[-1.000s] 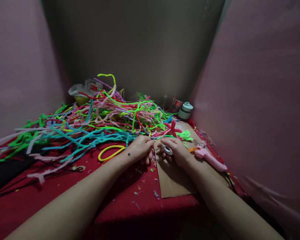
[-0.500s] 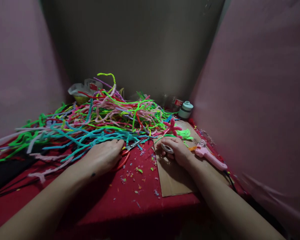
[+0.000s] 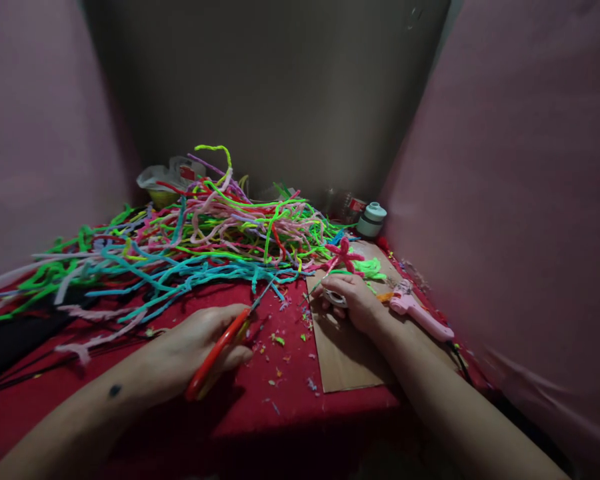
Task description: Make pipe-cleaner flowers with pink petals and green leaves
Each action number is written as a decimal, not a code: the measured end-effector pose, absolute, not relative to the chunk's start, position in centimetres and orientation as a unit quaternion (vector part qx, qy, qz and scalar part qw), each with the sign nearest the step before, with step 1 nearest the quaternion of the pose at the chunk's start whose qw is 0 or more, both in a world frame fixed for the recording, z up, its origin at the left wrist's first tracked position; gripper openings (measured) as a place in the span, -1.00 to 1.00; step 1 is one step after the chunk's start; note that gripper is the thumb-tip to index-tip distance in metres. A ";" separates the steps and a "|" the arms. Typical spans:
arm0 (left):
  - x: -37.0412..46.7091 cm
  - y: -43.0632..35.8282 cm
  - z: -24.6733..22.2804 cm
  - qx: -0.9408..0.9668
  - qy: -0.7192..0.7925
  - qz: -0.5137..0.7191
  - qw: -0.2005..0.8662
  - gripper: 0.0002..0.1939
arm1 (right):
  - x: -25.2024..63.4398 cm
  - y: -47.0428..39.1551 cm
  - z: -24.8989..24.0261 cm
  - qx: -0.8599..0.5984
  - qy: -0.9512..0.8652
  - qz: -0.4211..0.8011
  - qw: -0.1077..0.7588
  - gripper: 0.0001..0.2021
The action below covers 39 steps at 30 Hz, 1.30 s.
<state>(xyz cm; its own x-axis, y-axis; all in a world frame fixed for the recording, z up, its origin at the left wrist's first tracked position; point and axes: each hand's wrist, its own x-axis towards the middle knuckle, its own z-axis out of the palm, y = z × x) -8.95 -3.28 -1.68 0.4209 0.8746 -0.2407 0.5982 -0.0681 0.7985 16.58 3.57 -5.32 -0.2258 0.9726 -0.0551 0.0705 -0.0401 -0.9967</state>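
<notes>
My left hand (image 3: 210, 340) is closed around a pair of scissors (image 3: 220, 350) with red and yellow handles, raised edge-on above the red cloth. Their blades point up and to the right, toward the blue pipe cleaners. Over the cardboard, my right hand (image 3: 353, 300) is closed on a white tape roll (image 3: 335, 299) and what looks like the thin stem of a pink pipe-cleaner flower (image 3: 345, 253). The stem's bare end sticks out left of the fingers. Part of the roll is hidden by the fingers.
A big heap of colourful pipe cleaners (image 3: 240, 227) spreads across the back and left. The cardboard sheet (image 3: 355, 363) lies on the red cloth (image 3: 260, 413), which has fuzz scraps on it. A pink glue gun (image 3: 420, 313) rests at right; a pale green bottle (image 3: 371, 220) stands behind.
My left hand has picked the scissors up off the cloth and drawn them nearer, turning the handles toward me. My right hand has stayed almost in place.
</notes>
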 end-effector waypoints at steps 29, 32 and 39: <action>-3.5 -1.3 -1.5 0.736 0.392 0.091 0.544 -0.93 | 16.5 3.3 -5.0 -0.458 -0.546 0.551 0.434 -0.84; -3.4 -1.5 -1.4 0.764 0.393 0.099 0.503 -0.89 | 16.6 3.4 -5.0 -0.461 -0.548 0.549 0.431 -0.85; -3.3 -1.2 -2.4 0.808 0.403 0.122 0.412 -0.79 | 16.8 3.5 -4.9 -0.459 -0.551 0.546 0.433 -0.86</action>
